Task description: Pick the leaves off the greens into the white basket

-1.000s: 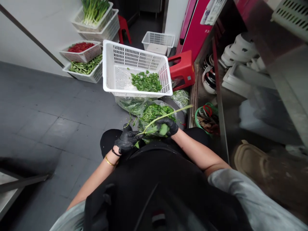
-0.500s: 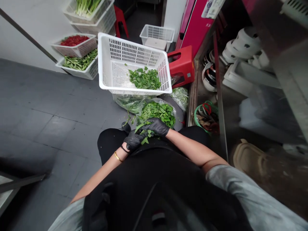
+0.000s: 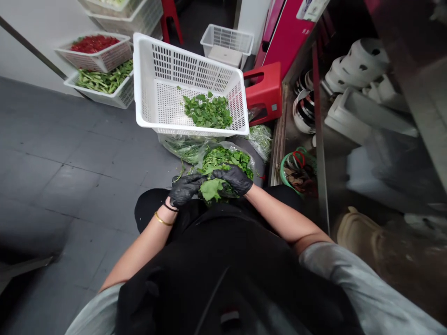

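Both my hands wear black gloves and meet over my lap. My left hand (image 3: 186, 188) is closed, its fingertips pinching the edge of some leafy greens (image 3: 211, 189). Around the stems of the same greens, my right hand (image 3: 233, 178) is closed, with a broad pale leaf hanging below the fingers. Just beyond the hands lies a clear plastic bag (image 3: 250, 160) full of loose green leaves. Behind it a white perforated basket (image 3: 153, 124) stands tilted towards me, with a heap of picked leaves (image 3: 209, 110) in its right half.
A red plastic stool (image 3: 267, 93) touches the basket's right side. Crates of red chillies (image 3: 94, 44) and green stalks (image 3: 104, 80) are stacked at the left. Along my right runs a metal shelf with white containers (image 3: 363, 116) and a green-rimmed basket (image 3: 283, 172).
My left hand has shifted up and left, a little apart from the right. The greens between them have turned, so a broad leaf now faces up. The view has tilted slightly.
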A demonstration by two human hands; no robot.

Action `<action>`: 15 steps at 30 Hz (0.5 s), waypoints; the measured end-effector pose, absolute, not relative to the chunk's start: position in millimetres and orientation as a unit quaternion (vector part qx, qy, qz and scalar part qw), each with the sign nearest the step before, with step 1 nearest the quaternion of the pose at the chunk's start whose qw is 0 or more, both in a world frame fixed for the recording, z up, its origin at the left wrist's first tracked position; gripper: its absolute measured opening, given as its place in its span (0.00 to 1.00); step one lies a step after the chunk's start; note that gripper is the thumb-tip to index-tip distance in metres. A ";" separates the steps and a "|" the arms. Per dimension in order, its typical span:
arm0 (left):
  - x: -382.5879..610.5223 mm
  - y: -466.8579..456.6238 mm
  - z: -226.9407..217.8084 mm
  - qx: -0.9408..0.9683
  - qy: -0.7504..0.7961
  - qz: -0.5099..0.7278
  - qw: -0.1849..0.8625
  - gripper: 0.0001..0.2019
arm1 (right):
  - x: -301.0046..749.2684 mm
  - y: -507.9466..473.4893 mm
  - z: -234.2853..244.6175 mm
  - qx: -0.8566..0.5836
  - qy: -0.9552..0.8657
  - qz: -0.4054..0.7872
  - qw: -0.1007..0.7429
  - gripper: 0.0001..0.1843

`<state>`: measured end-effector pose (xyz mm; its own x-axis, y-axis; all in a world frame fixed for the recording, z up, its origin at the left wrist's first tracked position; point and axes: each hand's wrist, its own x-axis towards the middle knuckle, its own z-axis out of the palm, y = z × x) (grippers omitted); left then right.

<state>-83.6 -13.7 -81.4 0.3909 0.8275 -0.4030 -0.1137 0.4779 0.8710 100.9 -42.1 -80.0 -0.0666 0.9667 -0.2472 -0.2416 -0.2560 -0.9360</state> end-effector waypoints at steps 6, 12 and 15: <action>-106.9 15.0 -67.8 0.780 0.404 0.227 0.421 0.14 | 115.6 -36.8 -90.6 -0.566 -0.578 0.482 0.336 0.16; -126.7 45.1 -58.3 0.885 0.241 0.119 0.380 0.19 | 116.9 -28.7 -78.6 -0.455 -0.697 0.505 0.227 0.08; -147.4 58.6 -59.9 0.906 0.272 0.096 0.308 0.20 | 123.2 -29.7 -79.6 -0.435 -0.714 0.506 0.213 0.08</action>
<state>-147.4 58.6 -59.9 0.8330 0.5533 0.0063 0.4346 -0.6613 0.6115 123.2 -29.7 -79.6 -0.5309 0.8365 -0.1359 0.4049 0.1096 -0.9078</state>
